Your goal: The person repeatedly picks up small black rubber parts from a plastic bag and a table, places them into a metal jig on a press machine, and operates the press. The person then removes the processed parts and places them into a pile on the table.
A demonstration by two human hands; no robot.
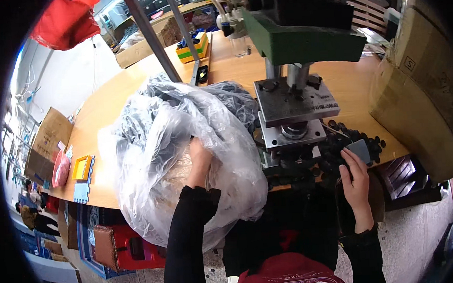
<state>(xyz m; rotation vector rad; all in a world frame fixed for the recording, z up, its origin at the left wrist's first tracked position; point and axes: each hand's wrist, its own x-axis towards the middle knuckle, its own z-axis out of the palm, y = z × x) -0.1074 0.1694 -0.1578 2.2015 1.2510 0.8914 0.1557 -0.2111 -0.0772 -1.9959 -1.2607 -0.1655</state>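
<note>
A large clear plastic bag (pixel 228 177) lies bunched on the table, with dark contents showing through its far side. My left hand (pixel 200 155) reaches into its mouth, and the folds hide the fingertips. To the right, my right hand (pixel 357 179) is open, its fingers stretched and its thumb apart. The fingertips meet the left edge of a flat grey-blue piece (pixel 359 151); I cannot tell whether they grip it. That piece rests over a heap of small round black parts (pixel 373 144). Between my hands stands a green press (pixel 303 37) with a steel die block (pixel 298 103).
A tall cardboard box (pixel 419 87) leans at the right edge of the wooden table (pixel 110 88). Left of the bag are a yellow tray (pixel 81 168) and a pink basket (pixel 61 169). A metal post (pixel 154 38) rises behind it. A red stool (pixel 135 249) stands below the table.
</note>
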